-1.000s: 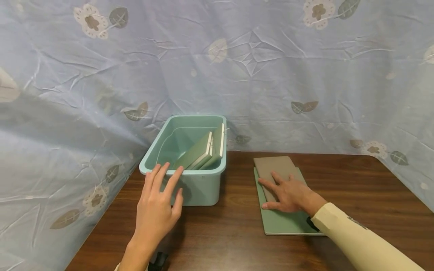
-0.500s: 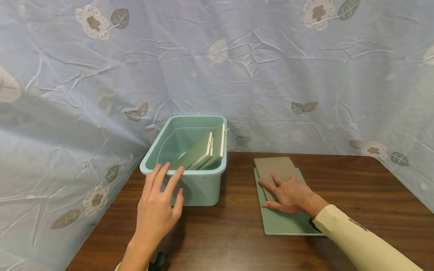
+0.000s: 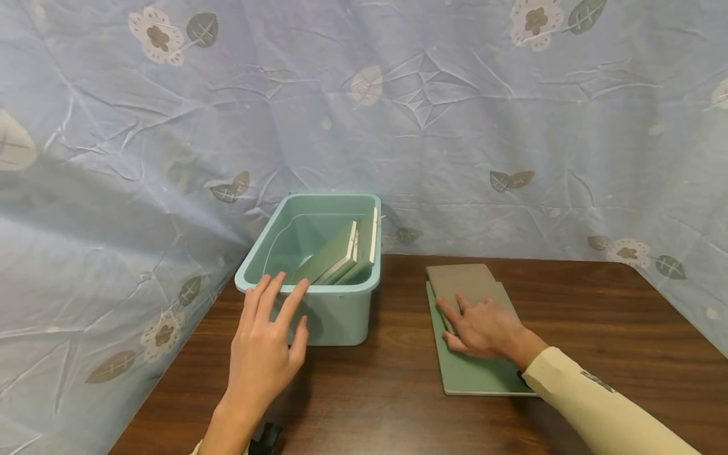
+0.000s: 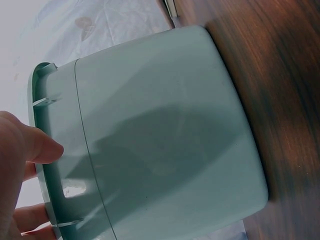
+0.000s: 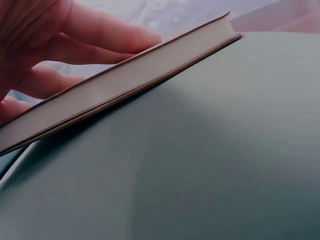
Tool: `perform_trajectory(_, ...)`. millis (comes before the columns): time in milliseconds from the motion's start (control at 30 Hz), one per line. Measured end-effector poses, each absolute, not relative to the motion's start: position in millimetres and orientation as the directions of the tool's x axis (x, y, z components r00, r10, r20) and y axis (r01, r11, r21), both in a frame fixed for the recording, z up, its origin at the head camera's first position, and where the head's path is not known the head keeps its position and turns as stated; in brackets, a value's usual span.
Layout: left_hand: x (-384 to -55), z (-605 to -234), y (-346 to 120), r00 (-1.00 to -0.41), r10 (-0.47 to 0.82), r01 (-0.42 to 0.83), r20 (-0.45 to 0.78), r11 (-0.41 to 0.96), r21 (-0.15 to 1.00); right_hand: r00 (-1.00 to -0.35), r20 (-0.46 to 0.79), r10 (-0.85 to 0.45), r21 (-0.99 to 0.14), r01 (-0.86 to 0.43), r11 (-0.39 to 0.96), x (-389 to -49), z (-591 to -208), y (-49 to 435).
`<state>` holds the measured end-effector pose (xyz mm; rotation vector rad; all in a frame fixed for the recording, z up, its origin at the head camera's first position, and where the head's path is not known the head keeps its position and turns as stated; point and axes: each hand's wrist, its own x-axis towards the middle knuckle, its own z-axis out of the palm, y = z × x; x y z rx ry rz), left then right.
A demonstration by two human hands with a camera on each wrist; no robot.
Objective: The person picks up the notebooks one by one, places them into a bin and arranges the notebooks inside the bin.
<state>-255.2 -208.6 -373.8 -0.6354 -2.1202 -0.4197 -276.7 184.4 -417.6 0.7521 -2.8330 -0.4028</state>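
Green books [image 3: 332, 254] already leaned in the bin [image 3: 341, 319], centre-left; a taupe notebook [image 3: 463, 279] and larger green book [image 3: 478, 377] (right of centre) apparently remained. Right grip [image 3: 483, 327] lay outspread atop, left grip [image 3: 264, 347] loosely at the rim, neither clasping anything.

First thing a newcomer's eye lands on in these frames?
Probably the teal bin, left of centre, with green books leaning inside and the left hand at its near rim. Next, the right hand on a brown book atop a flat green book at right. Behind hangs a flowered cloth.
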Motion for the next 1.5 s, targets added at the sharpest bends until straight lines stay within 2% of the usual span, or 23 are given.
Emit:
perform_trajectory(233,-256,-372,-208,-0.511,0.293,0.576,0.808,0.815,0.068,-0.838,0.136,-0.528,0.317,-0.468,0.825,-276,-414,183)
perform_trajectory(533,-256,-371,-207,-0.504,0.286,0.577,0.815,0.813,0.072,-0.888,0.034,-0.458,0.219,-0.441,0.871,-278,-409,178)
perform_trajectory(733,-255,-372,-207,-0.503,0.288,0.577,0.815,0.814,0.069,-0.898,-0.004,-0.439,0.181,-0.433,0.883,-277,-408,177)
perform_trajectory(1300,-253,-374,-208,-0.521,0.295,0.571,0.801,0.818,0.069,-0.896,-0.015,-0.444,0.184,-0.439,0.879,-277,-408,172)
perform_trajectory(1500,-254,-375,-208,-0.511,0.297,0.577,0.807,0.814,0.066,-0.891,-0.01,-0.453,0.204,-0.446,0.872,-277,-408,171)
